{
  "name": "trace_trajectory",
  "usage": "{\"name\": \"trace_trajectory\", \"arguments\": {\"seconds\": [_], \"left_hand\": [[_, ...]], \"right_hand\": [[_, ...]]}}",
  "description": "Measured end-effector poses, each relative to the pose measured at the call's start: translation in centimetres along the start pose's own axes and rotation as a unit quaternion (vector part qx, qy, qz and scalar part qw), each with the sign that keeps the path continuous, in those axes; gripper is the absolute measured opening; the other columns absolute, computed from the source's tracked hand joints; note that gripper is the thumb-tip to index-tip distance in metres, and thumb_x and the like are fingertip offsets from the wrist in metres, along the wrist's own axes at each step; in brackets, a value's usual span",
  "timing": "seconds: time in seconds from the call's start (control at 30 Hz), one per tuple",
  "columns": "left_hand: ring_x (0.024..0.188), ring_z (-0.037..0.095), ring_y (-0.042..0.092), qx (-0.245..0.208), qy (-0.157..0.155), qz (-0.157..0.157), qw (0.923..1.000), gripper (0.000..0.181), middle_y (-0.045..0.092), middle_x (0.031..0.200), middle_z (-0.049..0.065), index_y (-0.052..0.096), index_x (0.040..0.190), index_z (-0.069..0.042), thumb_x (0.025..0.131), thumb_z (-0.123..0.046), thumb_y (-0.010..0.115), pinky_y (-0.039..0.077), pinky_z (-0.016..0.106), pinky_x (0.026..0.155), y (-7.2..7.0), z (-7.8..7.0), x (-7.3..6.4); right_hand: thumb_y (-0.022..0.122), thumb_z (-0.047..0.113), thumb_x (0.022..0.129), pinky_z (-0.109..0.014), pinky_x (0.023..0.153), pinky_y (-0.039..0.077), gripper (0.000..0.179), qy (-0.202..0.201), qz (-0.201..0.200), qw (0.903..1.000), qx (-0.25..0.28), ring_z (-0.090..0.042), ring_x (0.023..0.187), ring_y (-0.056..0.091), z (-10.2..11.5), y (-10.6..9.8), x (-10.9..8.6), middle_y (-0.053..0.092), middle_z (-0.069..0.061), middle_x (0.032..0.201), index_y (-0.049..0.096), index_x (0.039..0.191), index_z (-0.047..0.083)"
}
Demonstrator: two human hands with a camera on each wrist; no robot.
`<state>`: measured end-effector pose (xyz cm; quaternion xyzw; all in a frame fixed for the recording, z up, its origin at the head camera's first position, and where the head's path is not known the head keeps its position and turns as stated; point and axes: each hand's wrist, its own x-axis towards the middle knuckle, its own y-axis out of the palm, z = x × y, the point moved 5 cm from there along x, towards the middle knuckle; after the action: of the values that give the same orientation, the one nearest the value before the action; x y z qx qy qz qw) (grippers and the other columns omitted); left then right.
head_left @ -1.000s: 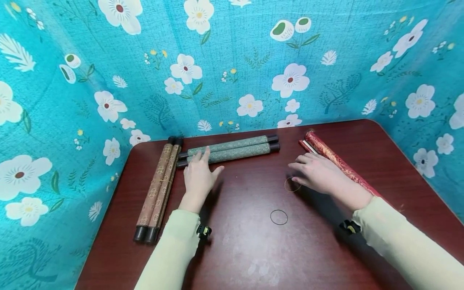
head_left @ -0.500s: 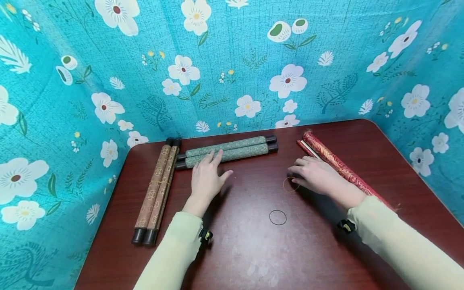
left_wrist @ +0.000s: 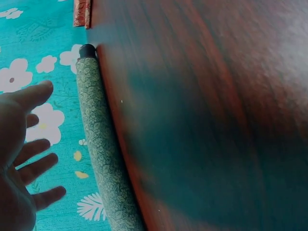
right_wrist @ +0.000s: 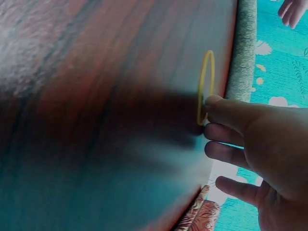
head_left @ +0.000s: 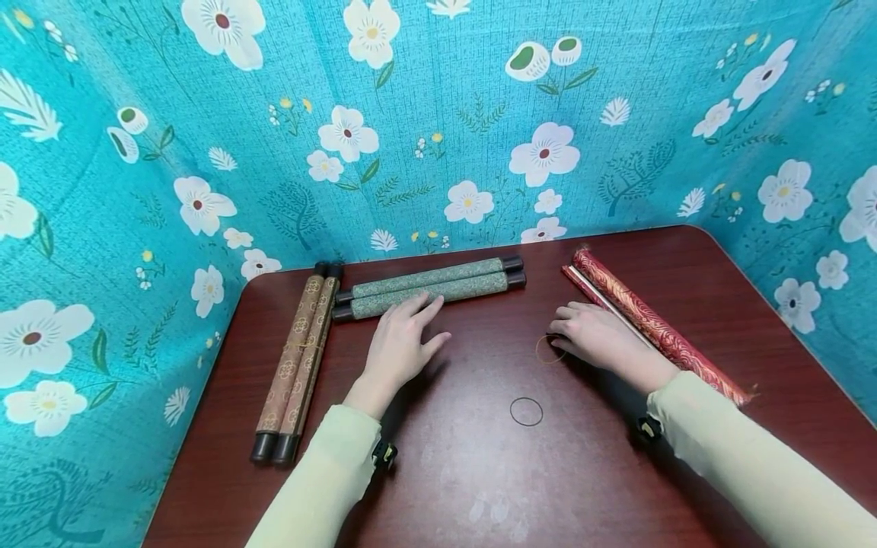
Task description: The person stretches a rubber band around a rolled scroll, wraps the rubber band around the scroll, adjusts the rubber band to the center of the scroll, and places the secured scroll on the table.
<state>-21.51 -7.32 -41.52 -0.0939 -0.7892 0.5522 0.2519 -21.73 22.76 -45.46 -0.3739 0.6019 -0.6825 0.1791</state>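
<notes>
Brown rolls (head_left: 294, 365) sit on the left of the worktop (head_left: 445, 472). Then there's my left hand (head_left: 399, 342), mid-frame, fingers relaxed and a bit spread, right by the green rolls (head_left: 452, 286) up top. Dark band (head_left: 526, 425) lies below centre. Yellow band (right_wrist: 199, 94) is right of centre, my right hand's (head_left: 592, 335) fingertips at it; honestly can't tell if they're pinching. Red roll's (head_left: 654, 320) further right.

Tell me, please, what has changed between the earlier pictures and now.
The left hand has drifted right and toward the person, overlapping less of the green rolls. The fingers of the right hand have drawn closer together at the yellow band; whether they pinch it is unclear. The brown rolls, red roll and dark band stayed put.
</notes>
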Motion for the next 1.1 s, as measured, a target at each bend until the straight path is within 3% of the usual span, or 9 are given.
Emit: {"name": "trace_trajectory", "arguments": {"seconds": [0.17, 0.3, 0.57, 0.73, 0.97, 1.1], "left_hand": [[0.141, 0.032, 0.058, 0.002, 0.049, -0.013, 0.9987, 0.054, 0.061, 0.153, 0.013, 0.065, 0.149, -0.016, 0.099, -0.031, 0.080, 0.040, 0.055, 0.122, 0.1, -0.3, -0.4], [0.138, 0.032, 0.060, 0.025, 0.094, -0.040, 0.9945, 0.051, 0.064, 0.150, 0.012, 0.067, 0.147, -0.016, 0.099, -0.028, 0.079, 0.040, 0.053, 0.122, 0.0, -0.7, -0.6], [0.132, 0.032, 0.064, 0.072, 0.172, -0.133, 0.9735, 0.046, 0.070, 0.140, 0.012, 0.073, 0.139, -0.013, 0.094, -0.019, 0.083, 0.045, 0.050, 0.118, -0.6, -1.6, -0.9], [0.130, 0.030, 0.065, 0.078, 0.185, -0.154, 0.9675, 0.044, 0.071, 0.138, 0.011, 0.074, 0.136, -0.013, 0.094, -0.019, 0.083, 0.047, 0.050, 0.116, -1.0, -1.9, -1.0], [0.130, 0.031, 0.065, 0.072, 0.182, -0.143, 0.9701, 0.042, 0.071, 0.139, 0.011, 0.074, 0.137, -0.013, 0.097, -0.021, 0.080, 0.045, 0.050, 0.118, -0.9, -2.2, -1.2], [0.128, 0.031, 0.066, 0.069, 0.181, -0.136, 0.9716, 0.042, 0.071, 0.139, 0.011, 0.074, 0.137, -0.013, 0.097, -0.020, 0.080, 0.046, 0.050, 0.117, -0.5, -2.4, -1.3]], "right_hand": [[0.088, 0.005, 0.083, -0.045, 0.076, 0.055, 0.017, -0.009, -0.014, 0.9999, 0.005, -0.028, 0.079, 0.062, -0.1, 0.3, -0.2, 0.059, -0.002, 0.080, 0.072, 0.082, 0.011], [0.088, 0.002, 0.081, -0.045, 0.075, 0.055, 0.020, -0.009, -0.016, 0.9998, 0.010, -0.028, 0.077, 0.061, -0.2, 0.4, -0.3, 0.059, -0.002, 0.079, 0.069, 0.080, 0.011], [0.086, -0.002, 0.080, -0.044, 0.072, 0.054, 0.026, -0.012, -0.028, 0.9995, 0.004, -0.028, 0.074, 0.060, -0.2, 0.4, -0.2, 0.056, -0.002, 0.075, 0.064, 0.075, 0.011], [0.081, -0.003, 0.083, -0.044, 0.074, 0.055, 0.024, -0.017, -0.033, 0.9991, -0.019, -0.028, 0.074, 0.061, 0.0, 0.4, 0.1, 0.054, -0.003, 0.075, 0.062, 0.074, 0.010], [0.072, -0.003, 0.085, -0.044, 0.073, 0.055, 0.019, -0.029, -0.018, 0.9969, -0.072, -0.031, 0.078, 0.061, 0.0, 0.9, 0.3, 0.055, -0.007, 0.078, 0.058, 0.077, 0.008], [0.075, -0.001, 0.085, -0.045, 0.073, 0.055, 0.020, -0.021, -0.020, 0.9973, -0.068, -0.032, 0.077, 0.061, -0.2, 1.0, 0.1, 0.055, -0.007, 0.078, 0.058, 0.078, 0.008]]}}
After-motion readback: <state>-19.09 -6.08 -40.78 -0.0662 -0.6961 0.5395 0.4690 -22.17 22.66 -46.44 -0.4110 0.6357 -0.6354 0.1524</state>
